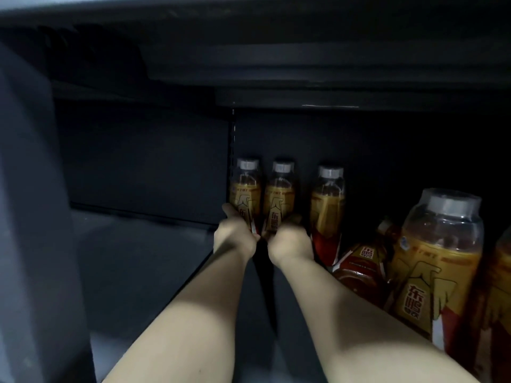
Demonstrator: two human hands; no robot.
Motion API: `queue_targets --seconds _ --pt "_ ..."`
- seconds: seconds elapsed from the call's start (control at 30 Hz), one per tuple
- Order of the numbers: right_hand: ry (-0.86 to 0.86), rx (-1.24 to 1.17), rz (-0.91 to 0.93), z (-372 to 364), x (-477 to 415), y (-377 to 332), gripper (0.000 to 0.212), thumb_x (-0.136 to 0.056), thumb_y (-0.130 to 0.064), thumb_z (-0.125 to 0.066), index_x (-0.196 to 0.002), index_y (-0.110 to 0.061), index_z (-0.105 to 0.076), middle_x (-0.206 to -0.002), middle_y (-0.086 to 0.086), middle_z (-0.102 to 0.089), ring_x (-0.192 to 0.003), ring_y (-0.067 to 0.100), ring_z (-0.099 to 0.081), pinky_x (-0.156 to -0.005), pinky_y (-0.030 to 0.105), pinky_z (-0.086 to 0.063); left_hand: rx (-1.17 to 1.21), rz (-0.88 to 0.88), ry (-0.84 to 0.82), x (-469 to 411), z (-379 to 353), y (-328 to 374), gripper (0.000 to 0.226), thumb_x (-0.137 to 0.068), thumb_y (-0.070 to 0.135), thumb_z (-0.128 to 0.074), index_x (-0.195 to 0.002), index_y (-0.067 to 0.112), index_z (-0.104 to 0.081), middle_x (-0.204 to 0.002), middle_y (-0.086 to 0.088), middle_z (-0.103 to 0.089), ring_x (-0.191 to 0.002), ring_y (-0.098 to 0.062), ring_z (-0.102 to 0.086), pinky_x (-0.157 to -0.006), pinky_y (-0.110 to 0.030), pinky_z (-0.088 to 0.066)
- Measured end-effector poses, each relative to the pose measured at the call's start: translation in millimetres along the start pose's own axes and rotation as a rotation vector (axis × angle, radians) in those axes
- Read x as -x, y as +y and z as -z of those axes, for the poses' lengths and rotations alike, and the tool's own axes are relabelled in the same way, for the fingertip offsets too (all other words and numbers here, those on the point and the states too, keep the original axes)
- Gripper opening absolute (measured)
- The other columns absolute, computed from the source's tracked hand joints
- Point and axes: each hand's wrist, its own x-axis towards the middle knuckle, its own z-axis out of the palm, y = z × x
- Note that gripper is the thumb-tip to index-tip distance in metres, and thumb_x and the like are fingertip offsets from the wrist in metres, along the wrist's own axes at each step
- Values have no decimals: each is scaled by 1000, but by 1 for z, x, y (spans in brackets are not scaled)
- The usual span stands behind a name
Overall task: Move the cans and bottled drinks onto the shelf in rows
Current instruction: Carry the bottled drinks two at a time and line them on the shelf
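Both my arms reach deep into a dark shelf (pixel 276 286). My left hand (pixel 235 236) is wrapped around the base of the leftmost bottle (pixel 247 192), an amber drink with a yellow label and grey cap, upright by the back wall. My right hand (pixel 290 241) grips the base of the second bottle (pixel 280 194) right beside it. A third bottle (pixel 327 205) stands upright a little to the right, free of my hands. Nearer on the right stands a large same-brand bottle (pixel 437 266), with a smaller bottle (pixel 362 261) lying tilted beside it.
A vertical divider (pixel 231 167) runs just left of the held bottles, with a grey shelf floor (pixel 132 258) beyond it. The underside of the upper shelf (pixel 276 67) hangs low overhead. Another bottle (pixel 502 299) is cut off at the right edge. A grey upright panel (pixel 30 217) fills the left.
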Motion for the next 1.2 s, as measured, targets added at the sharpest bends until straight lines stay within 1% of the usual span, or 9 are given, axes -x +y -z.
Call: queue_targets --seconds 0.13,0.33,0.43,0.53,0.67,0.77,0.87,0.97,1.2 --pt "-38 16 -7 6 4 -3 41 -99 -22 -52 -136 -6 -46 -127 14 -59 -116 32 -59 -95 37 -51 -76 15 -5 14 1 -3 94 -88 31 -72 -153 8 -7 -141 -18 -44 -124 -37 -52 -96 -43 -48" --pt "-87 -58 -15 19 24 -10 37 -101 -37 -55 -120 -6 -61 -119 14 -64 -107 29 -64 -83 34 -54 -193 -7 -69 40 14 -13 72 -94 34 -61 -149 10 -20 -144 -13 -39 -127 -33 -46 -101 -43 -45" --pt "-68 -184 -61 23 39 -11 51 -99 -40 -57 -129 0 -50 -121 16 -62 -106 32 -65 -70 32 -49 -267 -69 -93 47 23 -8 64 -95 34 -58 -145 8 -28 -141 -15 -42 -126 -35 -46 -102 -44 -44" --pt "-82 -238 -46 31 55 -12 53 -100 -37 -56 -134 2 -40 -125 18 -61 -108 35 -63 -69 32 -45 -249 -108 -116 56 30 -5 60 -95 38 -54 -143 9 -33 -134 -14 -48 -121 -35 -49 -100 -46 -47" --pt "-125 -209 34 45 74 -7 50 -101 -35 -53 -135 -2 -39 -125 17 -60 -109 35 -62 -72 34 -49 -244 -137 -182 70 35 -5 48 -90 24 -54 -135 12 -41 -121 -12 -56 -111 -31 -55 -94 -45 -51" --pt "-175 -216 108 51 81 0 51 -101 -37 -53 -139 -6 -41 -128 14 -60 -113 32 -61 -85 37 -54 -236 -142 -197 81 37 -3 45 -89 22 -54 -133 15 -44 -118 -9 -59 -107 -29 -58 -94 -43 -52" --pt "-238 -235 154 58 86 6 58 -102 -39 -51 -150 -10 -35 -141 14 -54 -126 31 -54 -102 40 -48 -261 -152 -216 88 35 2 44 -93 21 -54 -135 15 -43 -120 -8 -58 -108 -27 -58 -95 -41 -51" --pt "-329 -272 151 70 90 8 66 -104 -43 -46 -157 -12 -23 -153 14 -43 -138 31 -43 -112 39 -39 -330 -147 -269 91 33 8 48 -95 15 -51 -142 15 -37 -115 -7 -60 -98 -21 -59 -83 -32 -52" --pt "-379 -349 154 94 101 18 61 -105 -45 -40 -154 -11 -29 -152 13 -44 -140 30 -41 -111 36 -35 -458 -164 -268 109 39 20 46 -96 30 -52 -138 17 -40 -126 -10 -54 -114 -27 -54 -93 -35 -47"
